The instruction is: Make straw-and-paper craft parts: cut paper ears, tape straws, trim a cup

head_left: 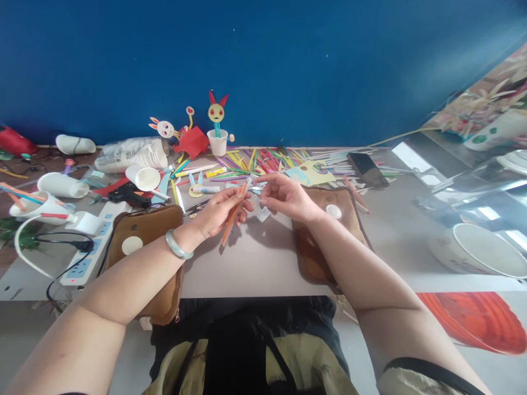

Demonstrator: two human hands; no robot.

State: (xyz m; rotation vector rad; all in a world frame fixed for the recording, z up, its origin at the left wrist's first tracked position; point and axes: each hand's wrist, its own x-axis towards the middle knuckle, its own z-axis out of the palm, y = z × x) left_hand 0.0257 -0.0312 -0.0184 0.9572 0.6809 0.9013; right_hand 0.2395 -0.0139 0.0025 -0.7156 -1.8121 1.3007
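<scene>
Near the middle of the table my left hand [225, 207] is closed around a few thin orange sticks [229, 226], which slant down toward me. Just right of it is my right hand [284, 196], its fingers curled and its index finger reaching toward the sticks' upper ends. Something small, clear or whitish [250, 181] shows between the two hands; I cannot make out what it is. Below the right fingertips lies a small pale piece [264, 214] on the table. Behind the hands is a heap of coloured sticks [263, 160].
Brown zip pouches [146, 233] lie under both forearms. At left are a power strip [93, 247], a black glue gun [129, 193] and paper cups [61, 185]. A rabbit-faced figure in a white cup [218, 142] stands by the blue wall. A phone [368, 169] and a white tub [489, 247] are at right.
</scene>
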